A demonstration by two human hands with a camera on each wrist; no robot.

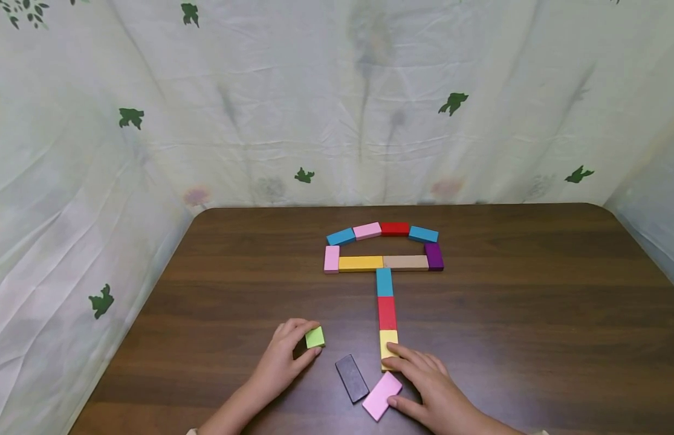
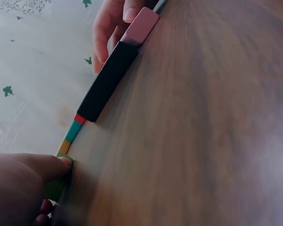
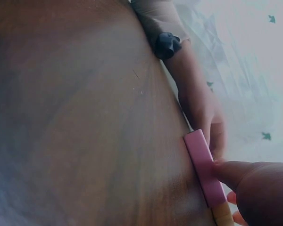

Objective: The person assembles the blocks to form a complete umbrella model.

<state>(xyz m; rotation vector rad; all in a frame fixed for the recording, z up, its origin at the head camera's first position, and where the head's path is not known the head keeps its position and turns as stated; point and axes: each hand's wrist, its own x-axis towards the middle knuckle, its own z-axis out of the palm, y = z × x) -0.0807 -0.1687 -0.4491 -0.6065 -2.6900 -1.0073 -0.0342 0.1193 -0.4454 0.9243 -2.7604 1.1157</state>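
My left hand (image 1: 282,357) pinches a light green block (image 1: 315,337) between thumb and fingers, left of the column of blocks. In the left wrist view its thumb lies against the green block (image 2: 55,188). Over the lower end of the column, my right hand (image 1: 436,391) rests its fingertips on a yellow block (image 1: 388,341). Its thumb touches the edge of a loose pink block (image 1: 381,397), which lies tilted just below the yellow one. A black block (image 1: 352,379) lies slanted between the hands, its lower corner close by the pink block.
Red (image 1: 387,313) and blue (image 1: 384,282) blocks continue the column upward to a row of orange (image 1: 361,264) and tan (image 1: 405,263) blocks. Pink, purple (image 1: 434,257), blue and red blocks form an arch above that row. A patterned cloth (image 1: 337,109) hangs behind the brown table (image 1: 532,314).
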